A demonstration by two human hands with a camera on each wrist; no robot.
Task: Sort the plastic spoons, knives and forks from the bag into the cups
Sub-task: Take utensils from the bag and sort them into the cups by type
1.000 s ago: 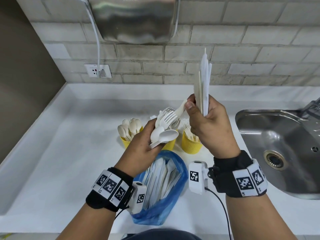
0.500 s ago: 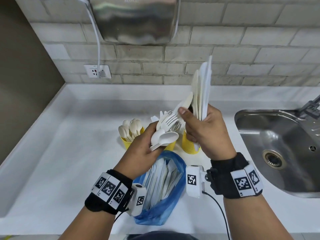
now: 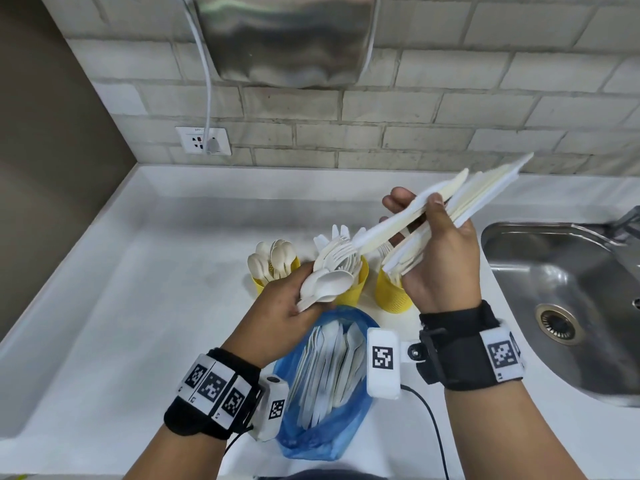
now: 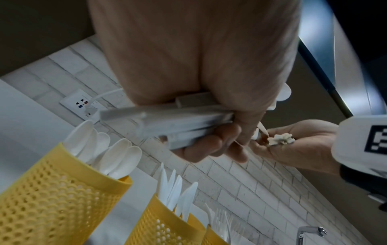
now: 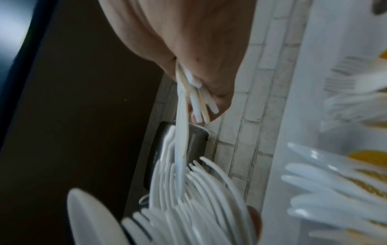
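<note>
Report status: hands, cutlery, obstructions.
Left hand grips mixed spoons and forks. Right hand holds knives. Bag still part full. Cups unobstructed.

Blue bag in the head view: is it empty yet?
No, the blue bag lies open on the counter with a pile of white plastic cutlery showing inside it.

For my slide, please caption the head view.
Both hands hold white plastic cutlery above three yellow cups and a blue bag.
</note>
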